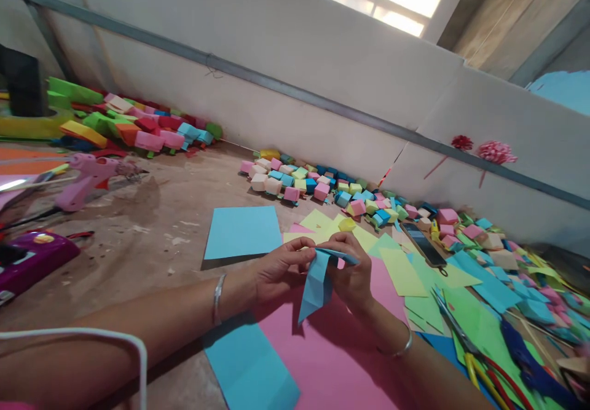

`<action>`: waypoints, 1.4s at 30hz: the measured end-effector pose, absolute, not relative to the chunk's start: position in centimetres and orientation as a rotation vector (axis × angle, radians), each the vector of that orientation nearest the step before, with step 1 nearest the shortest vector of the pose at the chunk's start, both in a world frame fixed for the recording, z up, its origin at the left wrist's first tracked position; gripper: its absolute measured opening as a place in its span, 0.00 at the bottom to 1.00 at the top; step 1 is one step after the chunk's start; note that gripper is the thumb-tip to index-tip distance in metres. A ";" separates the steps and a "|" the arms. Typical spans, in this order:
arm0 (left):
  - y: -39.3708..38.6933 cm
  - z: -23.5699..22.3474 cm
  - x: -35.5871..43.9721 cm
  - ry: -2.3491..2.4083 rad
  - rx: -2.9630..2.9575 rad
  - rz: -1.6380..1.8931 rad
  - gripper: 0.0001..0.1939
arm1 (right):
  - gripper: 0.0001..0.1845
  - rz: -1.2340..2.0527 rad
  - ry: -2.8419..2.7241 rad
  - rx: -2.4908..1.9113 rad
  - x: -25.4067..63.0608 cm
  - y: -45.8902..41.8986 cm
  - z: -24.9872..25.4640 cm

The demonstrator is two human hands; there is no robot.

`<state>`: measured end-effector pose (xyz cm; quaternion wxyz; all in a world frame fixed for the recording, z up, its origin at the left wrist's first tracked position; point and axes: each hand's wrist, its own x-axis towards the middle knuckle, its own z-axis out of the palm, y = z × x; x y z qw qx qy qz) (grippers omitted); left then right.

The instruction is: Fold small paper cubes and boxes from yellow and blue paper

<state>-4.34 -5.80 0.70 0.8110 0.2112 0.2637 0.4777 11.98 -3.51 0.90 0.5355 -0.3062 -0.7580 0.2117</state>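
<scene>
Between my two hands is a folded piece of blue paper (316,287), with one creased flap hanging down to a point. My left hand (281,268) pinches its upper left edge between thumb and fingers. On the other side, my right hand (353,275) grips the folded upper part, and its fingers partly hide the paper. Beneath both hands lies a large pink sheet (341,354). A blue square sheet (244,232) rests just beyond my left hand, and another blue sheet (251,361) lies under my left forearm.
Small folded paper cubes (299,179) line the wall. At left are a pink glue gun (85,179) and a purple device (39,259). Scissors (470,348), a blue glue gun (534,364), a phone (424,244) and green sheets (479,321) lie right. A white cable (133,339) crosses the lower left.
</scene>
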 end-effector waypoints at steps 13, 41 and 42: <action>-5.6 1.2 -4.5 0.590 0.504 0.970 0.15 | 0.07 0.360 -1.903 -0.657 12.1 -3.9 1.6; -5.4 2.1 -4.9 1.023 1.553 1.360 0.10 | 0.06 0.522 -1.815 -0.804 12.2 -4.1 2.7; -5.4 2.2 -5.0 1.055 1.620 1.359 0.10 | 0.07 0.507 -1.829 -0.808 12.2 -3.9 2.7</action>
